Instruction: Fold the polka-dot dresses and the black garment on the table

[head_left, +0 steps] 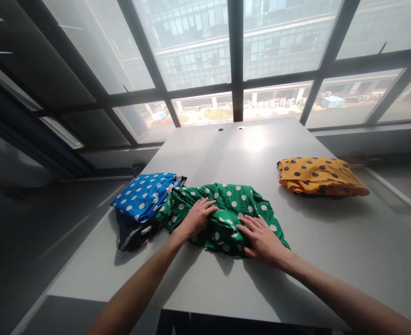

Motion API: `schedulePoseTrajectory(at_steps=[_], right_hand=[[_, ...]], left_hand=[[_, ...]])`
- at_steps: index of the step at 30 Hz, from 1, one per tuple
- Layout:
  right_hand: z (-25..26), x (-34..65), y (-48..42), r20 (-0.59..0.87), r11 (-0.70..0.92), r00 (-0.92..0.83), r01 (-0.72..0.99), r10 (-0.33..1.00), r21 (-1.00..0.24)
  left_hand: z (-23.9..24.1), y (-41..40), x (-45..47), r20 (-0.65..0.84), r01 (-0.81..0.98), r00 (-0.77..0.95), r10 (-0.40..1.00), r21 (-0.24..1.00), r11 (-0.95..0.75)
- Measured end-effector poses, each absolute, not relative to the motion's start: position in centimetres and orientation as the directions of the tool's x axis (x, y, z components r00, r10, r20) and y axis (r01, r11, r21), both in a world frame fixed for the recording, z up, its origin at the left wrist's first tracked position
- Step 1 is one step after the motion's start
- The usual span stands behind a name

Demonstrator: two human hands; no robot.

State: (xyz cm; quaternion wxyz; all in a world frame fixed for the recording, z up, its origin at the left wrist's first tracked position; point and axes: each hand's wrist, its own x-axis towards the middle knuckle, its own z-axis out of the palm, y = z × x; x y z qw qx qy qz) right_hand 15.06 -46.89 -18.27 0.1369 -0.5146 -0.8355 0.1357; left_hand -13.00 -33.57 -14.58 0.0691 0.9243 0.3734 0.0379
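Note:
A green cloth with white polka dots [238,197] lies bunched and partly folded in the middle of the white table. My left hand [198,217] rests on its left part, fingers stretched and a little bent over the folds, the thumb not clearly visible. On the right part of the same cloth, my right hand [261,237] lies with its fingers spread. The cloth's left end touches a folded blue cloth with white dots [142,197], which sits on dark fabric [130,230].
A folded orange cloth with dark dots [317,174] lies at the right side of the white table [205,158]. Two round holes are near the table's far edge, with large framed windows [191,46] behind. The table's left edge runs close beside the blue pile.

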Motion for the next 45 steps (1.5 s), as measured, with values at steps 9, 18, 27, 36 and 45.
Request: schedulePoseTrajectory(at_steps=[9, 18, 27, 36, 45], right_hand=[[-16.3, 21.4, -53.6, -0.015, 0.396, -0.442, 0.819, 0.897, -0.416], [-17.1, 19.3, -54.2, 0.183, 0.369, -0.321, 0.840, 0.929, -0.397], [-16.9, 18.2, -54.4, 0.246, 0.393, -0.320, 0.844, 0.915, -0.365], [-8.7, 23.3, -42.0, 0.191, 0.211, -0.101, 0.645, 0.976, -0.735], [-5.0, 27.2, -22.5, -0.028, -0.035, 0.024, 0.382, 0.999, -0.924]], left_hand=[[-14.5, -39.6, -11.0, 0.144, 0.604, 0.706, 0.694, 0.390, -0.695], [-12.3, -31.4, -19.0, 0.196, 0.523, 0.657, 0.728, 0.577, -0.627], [-12.3, -35.8, -17.4, 0.018, 0.366, 0.922, 0.388, 0.294, -0.883], [-7.8, -27.8, -13.5, 0.039, 0.255, 0.664, 0.747, 0.927, -0.276], [-8.9, -15.3, -8.4, -0.053, 0.004, 0.431, 0.901, 0.998, 0.057]])
